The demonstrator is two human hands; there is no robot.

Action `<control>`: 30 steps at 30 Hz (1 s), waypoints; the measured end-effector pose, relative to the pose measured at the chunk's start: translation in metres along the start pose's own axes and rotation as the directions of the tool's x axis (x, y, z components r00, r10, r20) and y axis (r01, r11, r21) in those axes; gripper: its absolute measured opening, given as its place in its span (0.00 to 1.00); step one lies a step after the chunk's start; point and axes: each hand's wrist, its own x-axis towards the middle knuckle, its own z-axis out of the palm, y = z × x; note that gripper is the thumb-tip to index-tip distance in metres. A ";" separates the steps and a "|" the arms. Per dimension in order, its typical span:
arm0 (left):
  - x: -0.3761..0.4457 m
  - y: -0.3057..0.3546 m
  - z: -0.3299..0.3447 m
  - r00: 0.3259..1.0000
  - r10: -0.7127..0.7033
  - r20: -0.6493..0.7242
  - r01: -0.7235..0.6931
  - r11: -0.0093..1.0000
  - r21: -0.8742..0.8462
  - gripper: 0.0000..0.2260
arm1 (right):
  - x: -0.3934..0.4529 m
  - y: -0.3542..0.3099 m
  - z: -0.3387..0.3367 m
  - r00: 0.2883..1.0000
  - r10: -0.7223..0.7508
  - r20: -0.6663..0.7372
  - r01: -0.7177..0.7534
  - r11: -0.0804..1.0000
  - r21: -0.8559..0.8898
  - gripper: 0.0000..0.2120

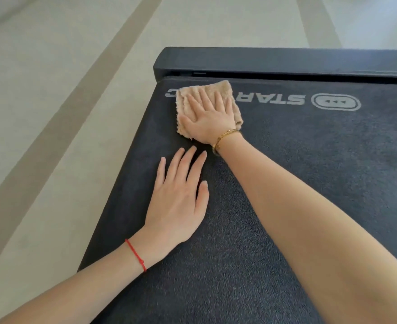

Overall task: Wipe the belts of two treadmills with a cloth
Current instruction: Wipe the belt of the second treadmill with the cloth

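Note:
A dark textured treadmill belt [309,171] fills the middle and right of the head view, with white lettering and a logo near its far end. A folded beige cloth [218,88] lies on the belt's far left corner, over part of the lettering. My right hand [210,118] presses flat on the cloth with straight, spread fingers; a gold bracelet circles its wrist. My left hand [178,199] rests flat on the bare belt, closer to me, near the left edge, fingers straight. A red string is tied round its wrist.
A black end cover [274,60] of the treadmill runs across the far end of the belt. Pale tiled floor [52,113] with darker stripes lies to the left and beyond. Only one treadmill is in view.

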 end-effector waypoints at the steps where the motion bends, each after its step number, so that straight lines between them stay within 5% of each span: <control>1: 0.000 -0.002 0.000 1.000 0.002 0.002 -0.002 1.000 -0.004 0.27 | 0.002 0.008 -0.002 1.000 0.007 -0.003 -0.007 1.000 -0.004 0.31; 8: 0.001 0.004 -0.001 1.000 -0.008 0.020 0.008 1.000 0.008 0.27 | 0.010 0.052 -0.018 0.929 0.369 -0.025 -0.369 0.929 -0.027 0.31; 14: 0.003 0.003 -0.002 1.000 -0.010 0.020 0.010 1.000 -0.002 0.27 | 0.029 -0.027 -0.006 0.998 -0.006 0.061 0.007 1.000 -0.024 0.32; 18: 0.001 -0.001 -0.001 1.000 -0.006 0.013 0.006 1.000 0.003 0.26 | 0.026 -0.021 -0.003 0.998 -0.058 0.035 0.058 0.998 -0.014 0.31; 26: 0.002 -0.002 0.000 1.000 -0.013 0.009 0.013 1.000 -0.005 0.27 | -0.023 0.140 -0.040 0.929 0.369 -0.014 -0.369 0.927 -0.072 0.33; 30: 0.003 0.002 0.000 1.000 -0.023 0.002 0.023 1.000 0.009 0.28 | -0.045 0.150 -0.040 0.900 0.437 -0.008 -0.437 0.899 -0.026 0.33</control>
